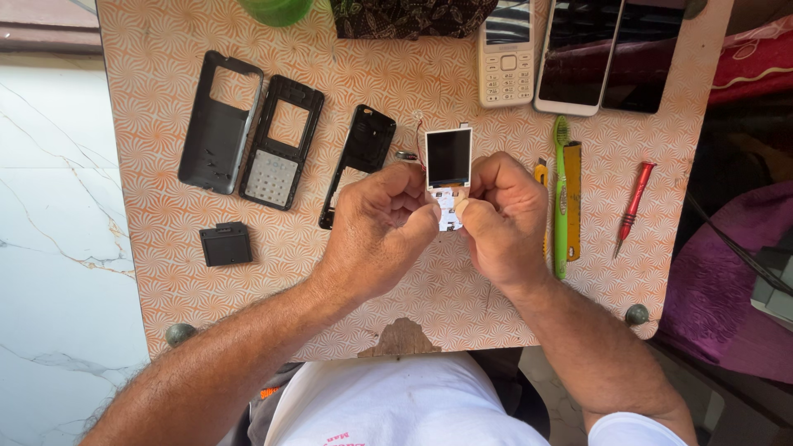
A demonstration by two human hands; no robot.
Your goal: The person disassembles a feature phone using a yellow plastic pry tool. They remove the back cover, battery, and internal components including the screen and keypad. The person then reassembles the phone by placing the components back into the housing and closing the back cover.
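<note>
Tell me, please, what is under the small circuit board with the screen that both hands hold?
Under the board only the orange patterned table shows, beside its upper edges. The left hand and right hand cover its lower part, so anything beneath there is hidden.

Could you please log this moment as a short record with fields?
surface: orange-patterned table
left hand: pinches the lower left of the phone board with screen
right hand: pinches its lower right
left of hands: back cover, keypad frame, black housing, battery
right of hands: green toothbrush, yellow tool, red screwdriver
far edge: white keypad phone, two smartphones
</note>
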